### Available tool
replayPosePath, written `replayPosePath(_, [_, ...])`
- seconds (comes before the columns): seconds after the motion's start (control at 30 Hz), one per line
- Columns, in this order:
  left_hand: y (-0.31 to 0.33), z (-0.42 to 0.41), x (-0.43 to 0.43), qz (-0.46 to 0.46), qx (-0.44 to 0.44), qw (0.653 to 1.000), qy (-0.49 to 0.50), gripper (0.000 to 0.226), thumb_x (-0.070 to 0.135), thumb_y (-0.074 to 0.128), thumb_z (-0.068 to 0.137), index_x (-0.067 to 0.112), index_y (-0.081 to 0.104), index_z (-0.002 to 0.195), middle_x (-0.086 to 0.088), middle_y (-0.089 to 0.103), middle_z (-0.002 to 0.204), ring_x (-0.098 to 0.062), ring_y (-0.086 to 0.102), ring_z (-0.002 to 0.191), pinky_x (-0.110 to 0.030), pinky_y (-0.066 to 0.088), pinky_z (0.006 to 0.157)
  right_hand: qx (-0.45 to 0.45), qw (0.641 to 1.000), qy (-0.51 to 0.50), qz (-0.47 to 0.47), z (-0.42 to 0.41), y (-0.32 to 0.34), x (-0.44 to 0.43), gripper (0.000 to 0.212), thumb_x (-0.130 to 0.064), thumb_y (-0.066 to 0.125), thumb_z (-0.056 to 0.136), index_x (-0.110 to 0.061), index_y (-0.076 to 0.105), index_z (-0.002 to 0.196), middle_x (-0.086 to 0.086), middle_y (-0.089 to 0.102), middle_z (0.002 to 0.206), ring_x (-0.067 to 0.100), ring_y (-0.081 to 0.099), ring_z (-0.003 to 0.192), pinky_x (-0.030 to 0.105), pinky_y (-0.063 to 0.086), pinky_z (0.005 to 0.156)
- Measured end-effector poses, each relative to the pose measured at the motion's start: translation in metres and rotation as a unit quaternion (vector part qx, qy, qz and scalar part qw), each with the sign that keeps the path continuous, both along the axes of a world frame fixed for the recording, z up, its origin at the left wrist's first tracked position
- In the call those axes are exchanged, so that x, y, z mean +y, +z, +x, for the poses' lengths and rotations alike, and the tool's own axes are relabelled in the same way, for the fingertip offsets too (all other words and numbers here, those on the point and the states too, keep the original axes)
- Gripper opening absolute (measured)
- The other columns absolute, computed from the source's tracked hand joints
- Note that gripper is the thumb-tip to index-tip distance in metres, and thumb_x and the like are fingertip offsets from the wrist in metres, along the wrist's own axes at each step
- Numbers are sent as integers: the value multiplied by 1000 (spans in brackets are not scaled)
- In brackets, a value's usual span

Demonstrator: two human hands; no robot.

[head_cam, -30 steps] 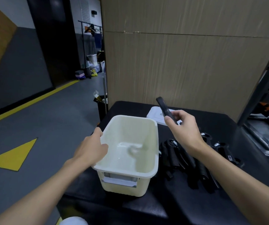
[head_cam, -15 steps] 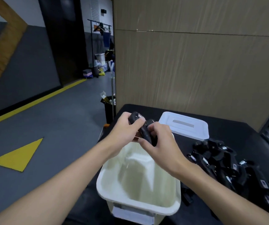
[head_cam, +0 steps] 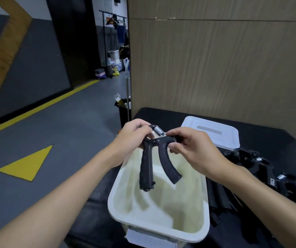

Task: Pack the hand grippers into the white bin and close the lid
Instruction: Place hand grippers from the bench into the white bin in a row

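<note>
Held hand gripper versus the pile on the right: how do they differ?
The held hand gripper hangs over the white bin, handles down, pinched by left hand and right hand; the pile lies on the table beside it. The held one is single, handles splayed; the pile is tangled. Both are black with metal springs.
</note>
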State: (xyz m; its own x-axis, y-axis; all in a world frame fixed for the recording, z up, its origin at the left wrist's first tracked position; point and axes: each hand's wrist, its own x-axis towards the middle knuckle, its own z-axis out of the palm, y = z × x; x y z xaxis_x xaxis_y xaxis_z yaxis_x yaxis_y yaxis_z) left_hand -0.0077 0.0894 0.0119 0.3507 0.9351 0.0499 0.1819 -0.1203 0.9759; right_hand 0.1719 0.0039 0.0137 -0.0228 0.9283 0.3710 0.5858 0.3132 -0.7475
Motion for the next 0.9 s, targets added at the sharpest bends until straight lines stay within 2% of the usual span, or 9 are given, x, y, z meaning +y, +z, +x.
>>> replayPosePath(0.07, [-15, -12, 2, 112, 117, 986, 31, 23, 18, 50, 98, 20, 61, 118, -1, 66, 115, -19, 61, 108, -36, 49, 94, -26, 999, -19, -5, 8, 4, 1, 26, -7, 66, 91, -32, 64, 99, -7, 68, 87, 7, 68, 74, 24, 55, 78])
replayPosePath(0.13, [-32, -22, -3, 183, 290, 939, 18, 46, 20, 46, 98, 20, 41, 144, 2, 45, 145, -20, 45, 130, -40, 39, 107, -59, 997, -43, -22, 17, 5, 5, 24, -10, 66, 91, -31, 65, 102, -6, 68, 88, 8, 68, 78, 25, 55, 79])
replayPosePath(0.2, [-43, -26, -9, 124, 341, 932, -6, 66, 22, 45, 98, 18, 15, 157, 3, 28, 158, -20, 41, 134, -35, 40, 102, -125, 989, -60, -43, 21, 2, 11, 21, -13, 67, 91, -26, 68, 107, -5, 65, 92, 9, 65, 83, 28, 53, 82])
replayPosePath(0.33, [-40, -29, -15, 10, 312, 950, -24, 57, 26, 52, 83, 32, 32, 136, 8, 61, 114, -20, 64, 97, -46, 57, 87, -225, 972, -39, -60, 12, -8, 24, 24, -8, 65, 88, -21, 69, 108, -6, 60, 94, 7, 56, 81, 20, 46, 78])
replayPosePath(0.4, [-38, -29, -19, 7, 312, 950, -29, 57, 20, 47, 79, 38, 31, 131, 2, 63, 99, -22, 64, 89, -47, 57, 87, -255, 964, -31, -72, 7, -18, 34, 26, -7, 62, 87, -20, 69, 109, -5, 61, 98, 11, 56, 84, 24, 47, 79])
replayPosePath(0.53, [-38, -27, -26, 44, 326, 944, -15, 80, 1, 41, 86, 50, 14, 143, -7, 60, 93, -29, 64, 84, -39, 53, 71, -349, 930, -37, -112, 0, -39, 59, 31, -5, 49, 86, -22, 68, 102, -5, 63, 102, 18, 56, 95, 31, 46, 77])
replayPosePath(0.63, [-40, -26, -25, 55, 339, 939, -10, 83, 1, 41, 85, 41, 11, 151, -5, 58, 87, -29, 63, 78, -41, 54, 71, -367, 919, -18, -143, -3, -53, 71, 32, -3, 46, 87, -22, 67, 101, -3, 58, 103, 24, 56, 94, 33, 44, 71])
replayPosePath(0.7, [-42, -25, -23, 66, 361, 930, -12, 88, 1, 42, 85, 38, 4, 155, -5, 58, 91, -24, 61, 79, -47, 55, 76, -393, 907, -10, -149, -4, -57, 75, 32, -3, 45, 90, -23, 65, 105, -2, 54, 102, 25, 55, 89, 31, 37, 65])
replayPosePath(0.9, [-49, -22, -20, 114, 429, 896, 3, 91, 3, 46, 87, 26, -6, 158, -4, 50, 100, -25, 52, 87, -33, 40, 60, -576, 814, -55, -50, -9, -56, 72, 34, -7, 56, 86, -22, 33, 107, -2, 42, 80, 22, 40, 53, 32, 18, 44])
